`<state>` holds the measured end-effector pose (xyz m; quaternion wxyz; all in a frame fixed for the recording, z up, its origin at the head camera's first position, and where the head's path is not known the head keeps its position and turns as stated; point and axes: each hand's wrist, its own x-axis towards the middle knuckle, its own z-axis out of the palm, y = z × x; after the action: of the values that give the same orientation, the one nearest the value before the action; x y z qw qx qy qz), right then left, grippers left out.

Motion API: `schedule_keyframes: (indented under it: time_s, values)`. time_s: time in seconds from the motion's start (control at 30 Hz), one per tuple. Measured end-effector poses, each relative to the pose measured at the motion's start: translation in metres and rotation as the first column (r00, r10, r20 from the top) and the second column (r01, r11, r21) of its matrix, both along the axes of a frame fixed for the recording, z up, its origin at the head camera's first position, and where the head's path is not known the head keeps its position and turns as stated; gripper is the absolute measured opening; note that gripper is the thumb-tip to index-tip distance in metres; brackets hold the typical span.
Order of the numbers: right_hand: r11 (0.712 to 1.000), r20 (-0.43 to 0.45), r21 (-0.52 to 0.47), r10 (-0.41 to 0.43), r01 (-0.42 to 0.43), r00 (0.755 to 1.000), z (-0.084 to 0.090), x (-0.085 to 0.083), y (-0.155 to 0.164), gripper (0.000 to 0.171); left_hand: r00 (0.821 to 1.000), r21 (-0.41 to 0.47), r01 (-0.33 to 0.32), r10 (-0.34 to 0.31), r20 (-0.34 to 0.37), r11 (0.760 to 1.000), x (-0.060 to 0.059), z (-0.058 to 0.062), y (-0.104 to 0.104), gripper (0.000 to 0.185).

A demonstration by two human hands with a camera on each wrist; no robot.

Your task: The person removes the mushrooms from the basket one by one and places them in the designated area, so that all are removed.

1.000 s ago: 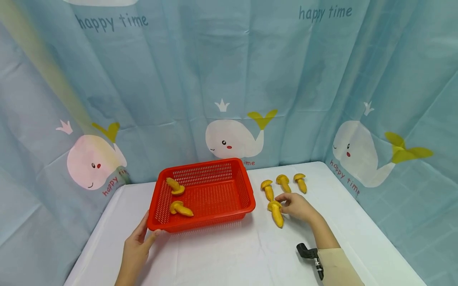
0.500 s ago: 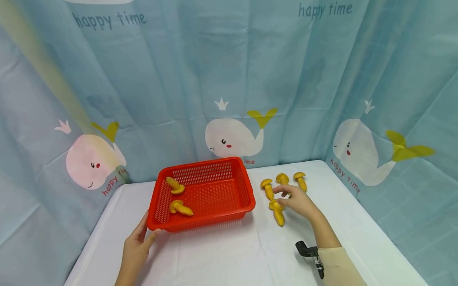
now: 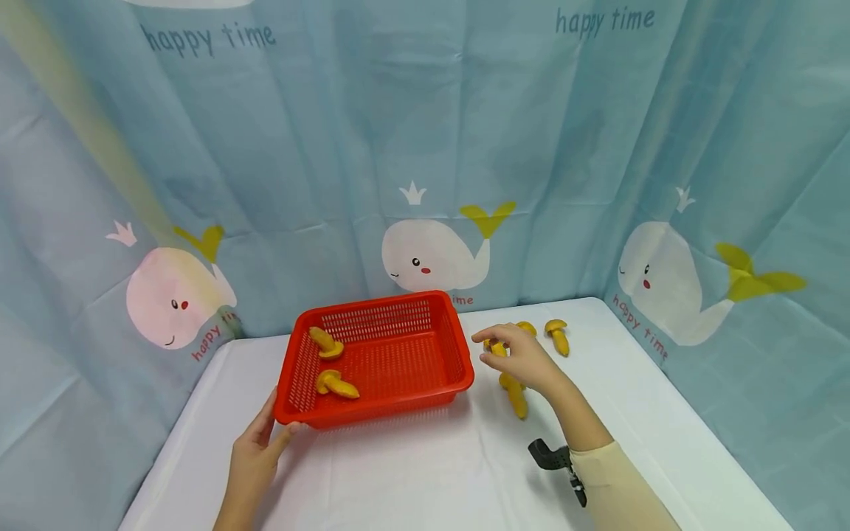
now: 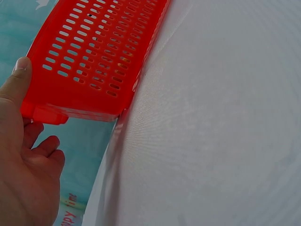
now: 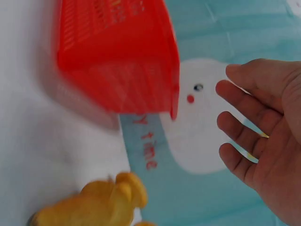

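One red basket, two mushrooms inside, four outside.

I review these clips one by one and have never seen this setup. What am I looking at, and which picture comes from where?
No machine here: a person works with two bare hands. The wide picture comes from a camera on their head; the other two come from cameras on each wrist. On a white table stands a red basket with two yellow toy mushrooms inside, and more mushrooms lie to its right. The left hand holds the basket's near corner, thumb on the rim. The right hand hovers over the loose mushrooms with fingers spread; its wrist picture shows an empty palm, so it holds nothing.
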<state>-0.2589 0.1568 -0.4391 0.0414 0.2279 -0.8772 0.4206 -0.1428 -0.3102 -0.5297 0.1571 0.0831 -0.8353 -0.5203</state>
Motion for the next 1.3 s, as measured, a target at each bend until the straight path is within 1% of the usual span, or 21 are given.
schedule_keyframes:
  time_s: [0.1,0.27,0.33,0.53,0.63,0.77,0.87,0.97,1.07,1.2,1.3]
  values:
    - [0.999,-0.012,0.033,0.015,-0.015,1.0,0.011,-0.001,-0.015,0.027,1.0,0.003,-0.002,0.002,0.0,1.0,-0.001,0.002,0.0,0.077]
    - [0.992,-0.032,0.086,0.094,-0.091,0.995,0.024,-0.005,-0.042,0.028,1.0,0.005,-0.007,0.007,-0.005,1.0,0.0,0.003,0.002,0.075]
    - [0.987,-0.037,0.098,0.129,-0.125,0.991,0.029,-0.007,-0.052,0.029,1.0,0.003,-0.007,0.007,-0.011,1.0,0.0,0.003,0.002,0.075]
    - [0.967,-0.063,0.167,0.206,-0.193,0.977,0.044,-0.015,-0.086,0.029,1.0,-0.005,-0.006,0.006,-0.012,1.0,0.0,0.002,0.002,0.074]
    - [0.958,-0.045,0.186,0.232,-0.22,0.972,0.048,-0.018,-0.104,0.028,1.0,0.002,-0.004,0.004,-0.017,1.0,0.0,0.002,0.001,0.075]
    - [0.944,-0.019,0.22,0.257,-0.247,0.966,0.05,-0.019,-0.13,0.028,1.0,0.004,0.0,0.0,-0.028,1.0,0.0,0.0,0.0,0.074]
    - [0.929,-0.017,0.258,0.279,-0.265,0.96,0.05,-0.021,-0.152,0.029,1.0,0.002,-0.008,0.008,-0.025,1.0,0.0,-0.001,-0.001,0.075]
    - [0.919,-0.023,0.283,0.293,-0.275,0.956,0.05,-0.023,-0.173,0.029,1.0,0.003,-0.011,0.011,-0.028,1.0,0.001,-0.001,-0.001,0.076]
    - [0.911,-0.038,0.303,0.305,-0.28,0.951,0.049,-0.026,-0.191,0.029,0.999,0.001,0.002,-0.002,-0.036,1.0,0.001,-0.001,-0.002,0.075]
    - [0.905,-0.055,0.312,0.321,-0.289,0.945,0.045,-0.031,-0.213,0.03,0.999,-0.002,0.011,-0.011,-0.036,1.0,0.001,0.001,-0.002,0.075]
    - [0.908,-0.051,0.291,0.328,-0.3,0.943,0.041,-0.034,-0.228,0.03,0.999,-0.001,0.007,-0.007,-0.031,1.0,0.0,0.001,-0.001,0.076]
